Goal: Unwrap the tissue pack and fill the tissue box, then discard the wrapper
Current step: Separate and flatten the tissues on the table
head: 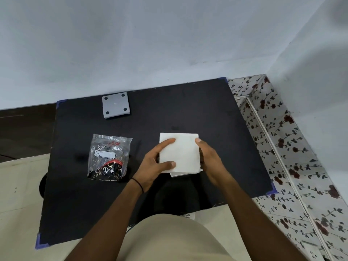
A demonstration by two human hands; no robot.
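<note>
Both hands — left hand (154, 162) and right hand (211, 162) — clasp the white tissue stack (179, 152) at frame centre above the black counter (188, 110). Unwrapping looks done — the empty wrapper (109, 157) lies centre-left; filling the grey tissue box (116, 107), upper left, and discarding remain.

We cannot read the small print on the wrapper (109, 157) label. The tissue stack (179, 152) hides the right hand (211, 162) palm and most fingers. Beneath the stack, a white edge shows; tissue box or not, undetermined.
</note>
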